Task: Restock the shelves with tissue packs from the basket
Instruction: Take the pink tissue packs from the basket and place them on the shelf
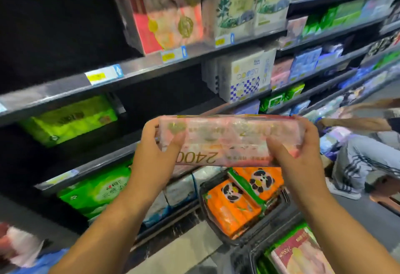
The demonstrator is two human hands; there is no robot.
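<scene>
At chest height before the shelves [140, 66], left to right: left hand [151, 150] is gripping the left end of a pink tissue pack [227, 137], thumb lying across the near face, fingers curling round behind; the pack is being held level and lengthwise between both hands, clear of every shelf; right hand [292, 154] is gripping the right end likewise, thumb in front, fingers wrapping the far edge

Containers: directly below the held pack, a black basket [249, 240] is sitting low beside the shelving, holding orange packs [229, 211] printed with panda faces, a green strip running between them; right of it and nearer, a second black basket [253, 256] is holding a pink pack [298, 254] with something green beside it

Writing: yellow-and-white price labels [104, 75] are lining the shelf edges, too blurred to read; green packs [69, 120] are lying on the left shelves, print unreadable; the held pack is showing "2400" upside down on its near face; the pack in the second basket is showing "2400" as well
</scene>
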